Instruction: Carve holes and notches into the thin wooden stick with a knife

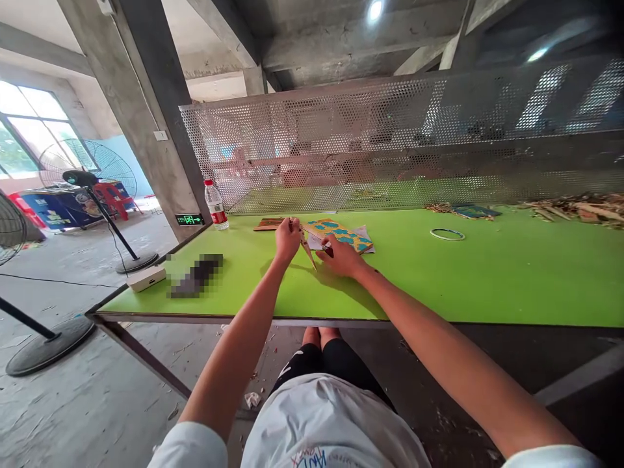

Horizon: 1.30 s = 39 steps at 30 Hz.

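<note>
Over the green table (414, 279), my left hand (287, 240) is closed on one end of a thin tan strip (308, 252) that hangs down at a slant. Close by on the right, my right hand (341, 257) has its fingers curled round a small dark object (327, 249), too small to name. Behind my right hand lies a yellow and teal patterned piece (341, 233) on some white paper (371, 249). Flat brown strips (268, 224) rest just behind my left hand.
A water bottle (216, 207) stands at the back left, before a perforated metal screen (312, 149). A blurred dark item (197, 276) and white box (146, 278) lie left. A ring (447, 234) and brown scraps (585, 211) lie right.
</note>
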Each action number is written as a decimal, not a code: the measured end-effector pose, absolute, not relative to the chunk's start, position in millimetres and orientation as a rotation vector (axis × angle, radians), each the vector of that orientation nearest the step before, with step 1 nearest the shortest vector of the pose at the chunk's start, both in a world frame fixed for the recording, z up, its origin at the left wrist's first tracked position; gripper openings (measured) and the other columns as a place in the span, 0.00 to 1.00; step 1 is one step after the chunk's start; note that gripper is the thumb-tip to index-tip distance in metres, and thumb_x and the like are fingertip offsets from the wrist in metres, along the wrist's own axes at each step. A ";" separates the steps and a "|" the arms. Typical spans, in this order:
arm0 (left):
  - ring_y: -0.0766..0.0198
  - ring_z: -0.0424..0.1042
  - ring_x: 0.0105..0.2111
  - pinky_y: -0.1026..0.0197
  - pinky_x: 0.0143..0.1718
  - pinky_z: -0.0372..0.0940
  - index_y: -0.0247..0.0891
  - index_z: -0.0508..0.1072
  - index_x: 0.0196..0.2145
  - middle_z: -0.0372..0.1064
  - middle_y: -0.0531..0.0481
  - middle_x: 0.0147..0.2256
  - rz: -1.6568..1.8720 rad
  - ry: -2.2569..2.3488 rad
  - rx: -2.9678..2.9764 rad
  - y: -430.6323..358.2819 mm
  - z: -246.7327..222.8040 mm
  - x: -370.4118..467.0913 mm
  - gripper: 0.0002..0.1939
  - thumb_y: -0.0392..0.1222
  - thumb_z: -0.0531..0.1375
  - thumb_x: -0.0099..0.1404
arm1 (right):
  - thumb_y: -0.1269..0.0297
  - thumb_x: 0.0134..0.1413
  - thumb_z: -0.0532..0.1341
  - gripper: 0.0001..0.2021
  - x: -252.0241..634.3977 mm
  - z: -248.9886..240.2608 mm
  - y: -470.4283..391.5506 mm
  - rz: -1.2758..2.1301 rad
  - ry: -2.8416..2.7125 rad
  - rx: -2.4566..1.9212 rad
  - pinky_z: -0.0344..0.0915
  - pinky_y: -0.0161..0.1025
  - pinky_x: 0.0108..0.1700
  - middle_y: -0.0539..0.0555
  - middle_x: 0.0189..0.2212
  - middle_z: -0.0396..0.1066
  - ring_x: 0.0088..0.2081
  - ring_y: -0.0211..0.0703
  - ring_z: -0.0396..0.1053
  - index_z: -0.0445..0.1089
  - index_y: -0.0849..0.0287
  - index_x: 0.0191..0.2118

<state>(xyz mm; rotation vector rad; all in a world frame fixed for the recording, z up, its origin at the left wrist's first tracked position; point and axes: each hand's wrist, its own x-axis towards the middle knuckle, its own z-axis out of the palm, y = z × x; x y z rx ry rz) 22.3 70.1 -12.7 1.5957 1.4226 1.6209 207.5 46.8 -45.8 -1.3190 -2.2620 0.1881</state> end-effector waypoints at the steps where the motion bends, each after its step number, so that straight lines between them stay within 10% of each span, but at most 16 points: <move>1: 0.57 0.72 0.46 0.49 0.46 0.71 0.35 0.69 0.53 0.69 0.43 0.50 1.618 1.431 1.618 69.8 -11.9 21.6 0.17 0.45 0.59 0.70 | 0.59 0.64 0.60 0.17 207.0 -46.0 47.0 0.194 -2.258 -1.298 0.72 0.49 0.45 0.58 0.50 0.70 0.45 0.47 0.72 0.67 0.60 0.55; 39: 0.60 0.73 0.41 0.53 0.42 0.72 0.34 0.71 0.49 0.71 0.44 0.46 1.706 1.393 1.879 65.9 -2.7 19.0 0.14 0.45 0.58 0.71 | 0.59 0.64 0.60 0.16 199.7 -29.0 20.5 -0.001 -2.397 -1.183 0.71 0.50 0.47 0.58 0.51 0.70 0.47 0.47 0.72 0.68 0.60 0.54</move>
